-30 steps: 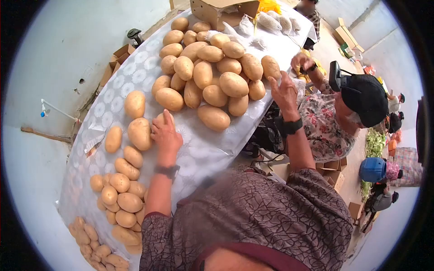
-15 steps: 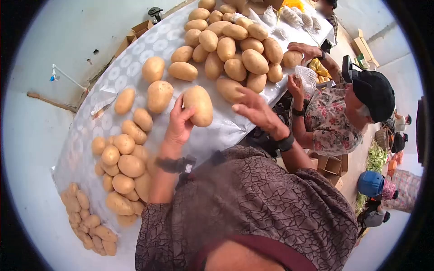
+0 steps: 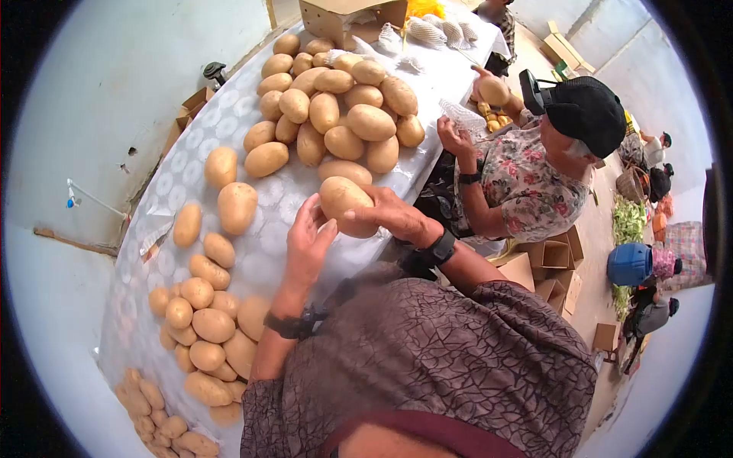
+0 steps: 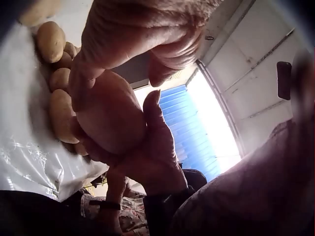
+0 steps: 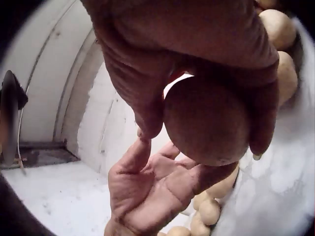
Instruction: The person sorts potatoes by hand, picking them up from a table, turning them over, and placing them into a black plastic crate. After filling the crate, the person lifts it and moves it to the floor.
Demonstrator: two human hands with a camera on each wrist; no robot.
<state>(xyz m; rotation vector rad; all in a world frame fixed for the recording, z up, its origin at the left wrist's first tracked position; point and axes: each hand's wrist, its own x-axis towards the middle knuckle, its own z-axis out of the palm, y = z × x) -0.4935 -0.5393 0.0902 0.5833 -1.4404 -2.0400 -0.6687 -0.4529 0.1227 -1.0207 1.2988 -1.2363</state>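
Head view gives me the right grip [image 3: 401,215] curled round a large potato [image 3: 340,196], thumb on one side and fingers on the other, held above the surface [image 3: 294,197] just inside the edge nearest the wearer's body. I read the left grip [image 3: 307,246] as spread, its palm showing in the right wrist feed and its fingers at the same potato's side; I cannot tell whether they press on it.

Just beyond lies the fringe of a big heap of potatoes [image 3: 324,112], which runs toward the end of the surface where a cardboard box [image 3: 324,21] stands, with white nets [image 3: 425,32] beside it. Toward the wall-side edge I count three loose potatoes [image 3: 237,208], then a second pile [image 3: 213,325] toward the opposite end.

Along the near edge, past the right grip, another person [image 3: 527,175] in a black cap and flowered top has a smaller potato [image 3: 494,91] in one hand and a net sleeve [image 3: 463,115] at the other. Farther off, I make out a blue barrel [image 3: 630,265].
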